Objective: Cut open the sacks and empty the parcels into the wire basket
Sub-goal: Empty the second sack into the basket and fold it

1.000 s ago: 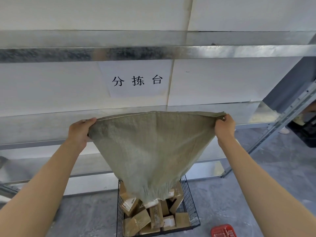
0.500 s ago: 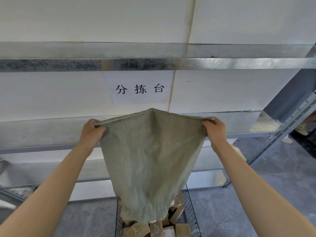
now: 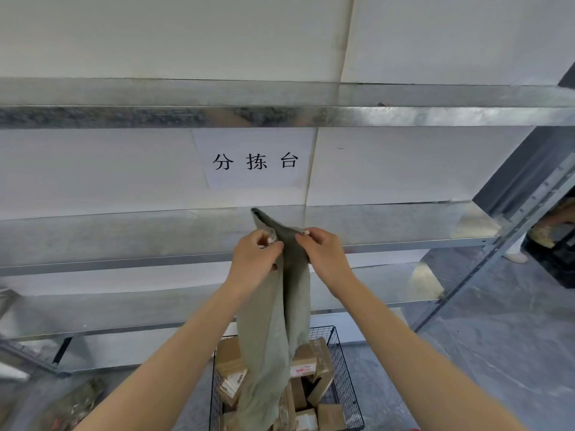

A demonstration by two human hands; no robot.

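Observation:
A limp grey-green woven sack (image 3: 273, 331) hangs folded lengthwise in front of me, its lower end draped over the parcels. My left hand (image 3: 253, 259) and my right hand (image 3: 323, 256) pinch its top corners, brought close together at chest height. Below stands a black wire basket (image 3: 345, 377) holding several brown cardboard parcels (image 3: 308, 362); the sack hides the basket's middle.
A galvanised metal shelf rack (image 3: 404, 225) runs across the wall behind, with a paper sign (image 3: 255, 160) above its middle shelf. Another sack-like heap (image 3: 77, 402) lies on the floor at lower left. Grey concrete floor (image 3: 497, 353) spreads to the right.
Both hands have swung inward from wide apart to nearly touching, folding the spread sack into a narrow hanging strip.

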